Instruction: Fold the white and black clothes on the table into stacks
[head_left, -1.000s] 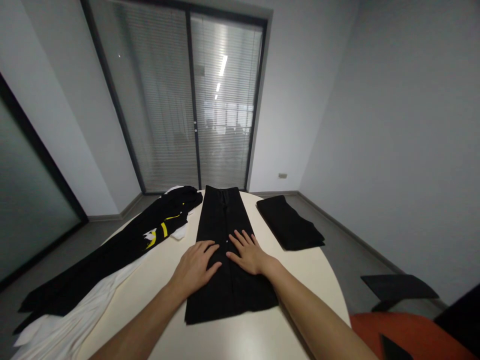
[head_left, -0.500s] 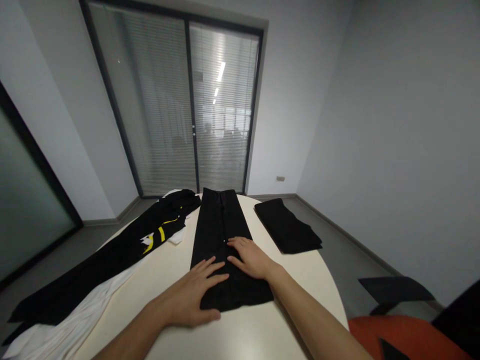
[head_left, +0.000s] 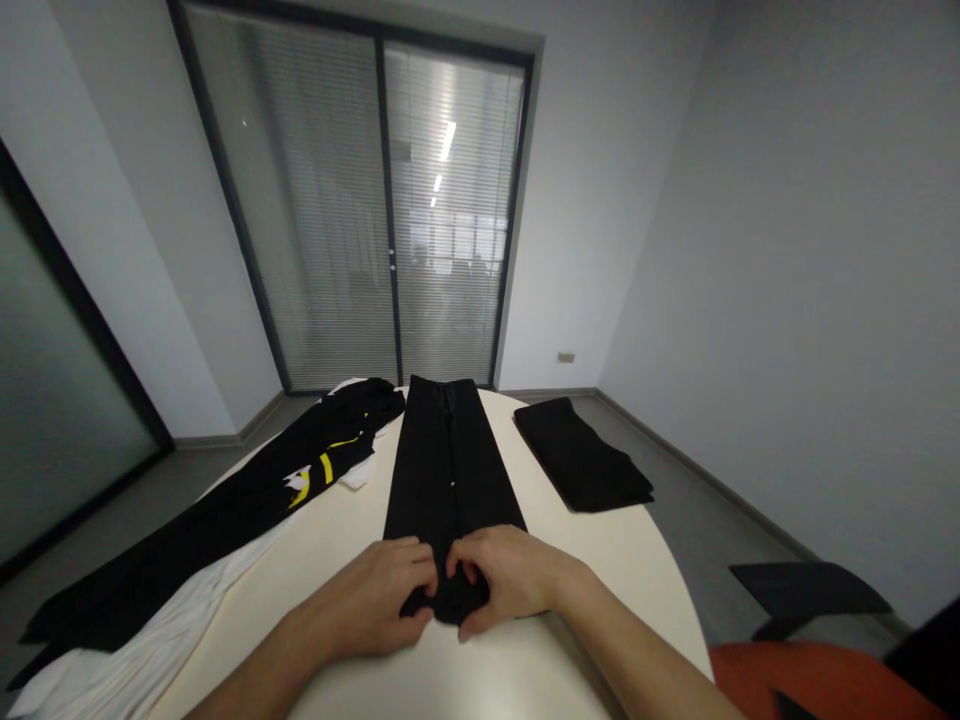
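A long black garment (head_left: pixel 427 450) lies flat, stretching away from me, with a seam-like line down its middle and a tiny white speck on it. Its kind is not clear. At its near end, my left hand (head_left: pixel 386 590) has curled fingers over the left part, the thumb by the near edge. My right hand (head_left: pixel 510 575) bends its fingers over the right part, its thumb also at that edge. Both hands grip the cloth, which bunches slightly between them.
The round cream table (head_left: pixel 330 560) carries a folded black cloth item (head_left: pixel 577 455) on the right. Black clothes with yellow and white marks (head_left: pixel 247 500) and white cloth (head_left: pixel 180 620) spread along the left and hang over the edge. A red-seated chair (head_left: pixel 795 680) stands at right.
Both hands were lying flat with fingers spread on the black garment. They have shifted to its near edge and curled closed on it, the right hand drawing back towards me.
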